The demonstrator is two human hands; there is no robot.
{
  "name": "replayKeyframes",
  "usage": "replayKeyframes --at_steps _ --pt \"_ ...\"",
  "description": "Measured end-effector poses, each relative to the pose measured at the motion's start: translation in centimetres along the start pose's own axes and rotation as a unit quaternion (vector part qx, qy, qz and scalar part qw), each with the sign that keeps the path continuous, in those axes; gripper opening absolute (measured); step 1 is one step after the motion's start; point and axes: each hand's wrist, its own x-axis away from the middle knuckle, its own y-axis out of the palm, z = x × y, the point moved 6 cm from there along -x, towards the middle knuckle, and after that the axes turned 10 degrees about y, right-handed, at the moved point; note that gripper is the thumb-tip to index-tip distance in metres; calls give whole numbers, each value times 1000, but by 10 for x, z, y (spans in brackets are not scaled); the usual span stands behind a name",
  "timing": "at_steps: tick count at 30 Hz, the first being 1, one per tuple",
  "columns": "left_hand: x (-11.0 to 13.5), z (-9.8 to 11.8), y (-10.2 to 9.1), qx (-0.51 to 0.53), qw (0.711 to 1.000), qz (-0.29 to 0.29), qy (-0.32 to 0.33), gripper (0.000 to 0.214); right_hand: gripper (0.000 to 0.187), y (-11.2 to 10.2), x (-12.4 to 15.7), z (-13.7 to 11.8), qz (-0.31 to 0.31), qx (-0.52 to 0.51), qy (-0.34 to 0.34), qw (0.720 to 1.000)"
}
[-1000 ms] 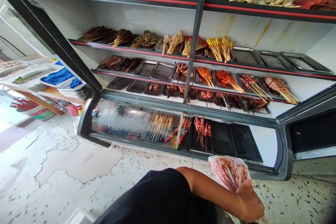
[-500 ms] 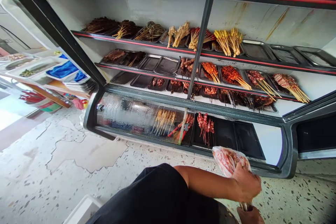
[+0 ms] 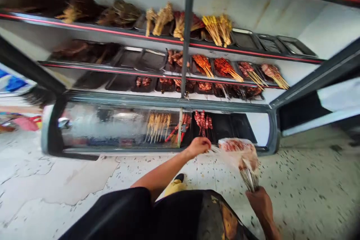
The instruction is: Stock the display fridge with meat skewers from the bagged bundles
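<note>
My right hand (image 3: 260,199) is wrapped round the lower ends of a bundle of skewers (image 3: 248,179), held upright with a slight tilt. Reddish raw meat on the skewers shows through a clear plastic bag (image 3: 244,149) that covers their upper part. A strip of the bag is stretched out to the left, where my left hand (image 3: 199,146) pinches it with closed fingers. Just beyond the bag, meat skewers (image 3: 203,120) lie on a black tray (image 3: 222,129) in the low front well of the display fridge (image 3: 157,99).
Shelves above carry yellow-stick skewers (image 3: 218,29), red-coated skewers (image 3: 225,68) and several metal trays (image 3: 152,60). A wet glass cover (image 3: 112,123) closes the well's left part. The fridge's dark end frame (image 3: 274,131) stands at the right, above the speckled floor (image 3: 303,172).
My left hand has moved from the bag's lower part out to the left, drawing the plastic with it. More of the skewers' bare ends shows. The view has shifted.
</note>
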Motion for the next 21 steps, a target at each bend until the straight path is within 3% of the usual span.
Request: replayKeyframes --at_steps 3,4,6,8,11,13,15,17,21 --pt "5 -8 -19 98 991 65 -61 10 29 -15 23 -21 8 29 -4 1000" --pt "7 -3 -20 67 995 46 -52 13 30 -18 28 -26 11 44 0 999" --pt "14 13 -12 -89 995 -43 -3 27 30 -23 35 -36 19 76 4 997" --pt "25 31 0 -287 951 -92 64 42 32 -27 39 -46 29 101 -8 994" --pt "40 56 15 -442 886 -11 143 59 32 -30 41 -64 36 119 -39 991" --pt "44 59 25 -448 881 10 154 57 33 -31 42 -76 30 123 -50 991" --pt "43 52 25 -445 887 -12 121 35 34 -31 43 -85 21 121 -54 991" --pt "39 41 8 -445 892 -29 70 19 35 -31 42 -93 12 118 -55 991" --pt "31 30 -65 -468 883 33 -16 17 32 -28 41 -108 -11 91 -77 993"
